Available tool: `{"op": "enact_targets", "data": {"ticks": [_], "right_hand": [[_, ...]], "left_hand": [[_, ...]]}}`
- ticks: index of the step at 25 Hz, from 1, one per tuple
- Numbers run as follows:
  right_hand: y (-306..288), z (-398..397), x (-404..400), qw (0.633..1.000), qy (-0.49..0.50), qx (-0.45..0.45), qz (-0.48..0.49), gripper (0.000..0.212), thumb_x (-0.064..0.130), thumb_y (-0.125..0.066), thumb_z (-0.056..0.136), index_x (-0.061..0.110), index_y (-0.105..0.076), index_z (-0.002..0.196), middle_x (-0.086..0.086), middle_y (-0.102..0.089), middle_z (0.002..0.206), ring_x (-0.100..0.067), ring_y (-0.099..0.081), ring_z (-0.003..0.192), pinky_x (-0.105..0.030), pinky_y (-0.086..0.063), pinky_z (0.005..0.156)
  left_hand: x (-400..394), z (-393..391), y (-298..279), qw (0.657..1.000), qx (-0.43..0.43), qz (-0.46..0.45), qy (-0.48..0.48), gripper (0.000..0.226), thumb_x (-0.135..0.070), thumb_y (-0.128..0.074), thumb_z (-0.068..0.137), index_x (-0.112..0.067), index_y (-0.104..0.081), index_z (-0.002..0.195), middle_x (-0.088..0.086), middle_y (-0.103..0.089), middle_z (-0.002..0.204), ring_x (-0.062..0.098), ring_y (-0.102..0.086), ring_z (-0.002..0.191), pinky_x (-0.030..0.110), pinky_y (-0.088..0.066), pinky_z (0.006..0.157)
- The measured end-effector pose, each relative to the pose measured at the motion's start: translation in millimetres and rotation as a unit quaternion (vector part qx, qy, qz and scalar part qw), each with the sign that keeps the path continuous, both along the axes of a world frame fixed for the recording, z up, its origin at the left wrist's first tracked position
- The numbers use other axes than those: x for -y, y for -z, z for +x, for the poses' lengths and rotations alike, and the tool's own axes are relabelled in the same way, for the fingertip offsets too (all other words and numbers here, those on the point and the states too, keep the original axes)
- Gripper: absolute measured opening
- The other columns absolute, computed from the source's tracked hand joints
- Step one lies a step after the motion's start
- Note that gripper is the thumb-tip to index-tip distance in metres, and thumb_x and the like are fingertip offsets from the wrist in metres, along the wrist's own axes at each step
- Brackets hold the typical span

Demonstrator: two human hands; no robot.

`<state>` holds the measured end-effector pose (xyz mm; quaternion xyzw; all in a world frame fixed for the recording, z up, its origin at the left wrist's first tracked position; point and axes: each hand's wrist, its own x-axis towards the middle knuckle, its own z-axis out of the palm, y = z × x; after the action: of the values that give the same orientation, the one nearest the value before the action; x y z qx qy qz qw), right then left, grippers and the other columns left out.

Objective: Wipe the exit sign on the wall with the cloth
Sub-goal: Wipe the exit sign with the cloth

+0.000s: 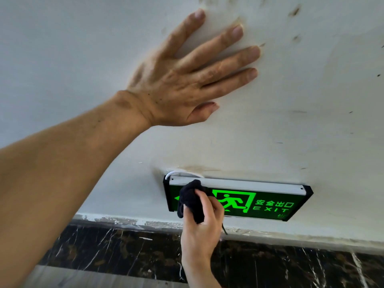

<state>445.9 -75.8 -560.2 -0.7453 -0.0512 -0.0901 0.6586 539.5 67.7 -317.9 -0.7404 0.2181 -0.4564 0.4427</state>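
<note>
Two hands share the work: the left hand [187,75] lies flat and open on the wall [301,90] above, while the right hand [202,223], closed around the dark cloth [190,198], presses the exit sign [270,202] just beside it and should sweep steadily rightward, gently.

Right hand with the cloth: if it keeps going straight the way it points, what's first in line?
The cloth in the right hand already looks pressed on the exit sign, left end. Pushing on meets the sign face first; depth unclear.

I am seeing both forearms bare with no sleeves showing, my left hand [182,80] and right hand [202,223] wearing no gloves, rings or watch.
</note>
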Motion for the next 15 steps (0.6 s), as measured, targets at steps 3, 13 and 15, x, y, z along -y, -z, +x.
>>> {"op": "enact_targets", "data": {"ticks": [3,13,15], "right_hand": [[0.9,-12.6,-25.3,0.999,-0.033,0.008,-0.031,0.041,-0.001,-0.079,0.070,0.025,-0.074,0.102,0.013,-0.055,0.108,0.011,-0.050,0.105,0.004,-0.038,0.080],[-0.3,-13.4,48.9,0.977,-0.142,-0.121,0.098,0.040,0.012,-0.075,0.067,0.036,-0.069,0.099,0.010,-0.069,0.103,-0.010,-0.065,0.097,-0.025,-0.053,0.083],[8.5,-0.7,96.0,0.977,-0.114,-0.134,0.123,0.041,0.007,-0.076,0.065,0.031,-0.071,0.098,0.002,-0.073,0.098,-0.015,-0.068,0.091,-0.026,-0.056,0.075]], "left_hand": [[0.8,-2.1,-2.8,1.000,-0.001,-0.004,-0.002,0.072,-0.043,-0.045,0.093,-0.018,-0.028,0.158,0.004,-0.028,0.159,0.034,-0.031,0.143,0.061,-0.018,0.111],[2.3,-5.4,-4.3,1.000,-0.001,0.000,-0.018,0.071,-0.044,-0.042,0.096,-0.019,-0.023,0.160,0.003,-0.024,0.162,0.033,-0.027,0.145,0.060,-0.015,0.112],[0.2,-5.5,-2.9,1.000,0.002,0.003,-0.018,0.071,-0.044,-0.042,0.097,-0.020,-0.022,0.160,0.003,-0.022,0.163,0.033,-0.025,0.146,0.060,-0.015,0.113]]}}
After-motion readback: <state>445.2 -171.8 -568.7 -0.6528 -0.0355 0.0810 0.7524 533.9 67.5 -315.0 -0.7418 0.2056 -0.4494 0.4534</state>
